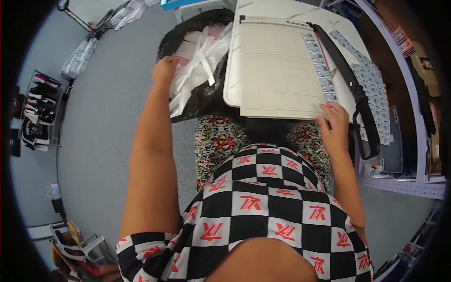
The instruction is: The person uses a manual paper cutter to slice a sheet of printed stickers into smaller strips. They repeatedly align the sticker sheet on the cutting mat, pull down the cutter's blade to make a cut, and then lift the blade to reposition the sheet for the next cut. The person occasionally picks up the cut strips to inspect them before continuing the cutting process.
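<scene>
My left hand (165,69) is at the left side of a black plastic bag (199,105), its fingers curled in; what they hold, if anything, is hidden. White strips and pinkish scraps (205,63) fill the bag. A cream guillotine paper trimmer (277,70) lies on the white marbled table. My right hand (336,124) is at the trimmer's near right corner, fingers apart, next to the lower end of a strip of silver printed labels (321,70). That strip lies along the cutting edge. The trimmer's black blade arm (345,70) is angled to the right, its handle (369,134) beyond the table's near edge.
More silver label sheets (371,89) are spread on the right of the table (263,7). A pale metal shelf frame (397,44) with boxes stands at the right. Clothes on a rack (41,108) are at the far left, above the grey floor (101,127). Chairs (77,244) stand lower left.
</scene>
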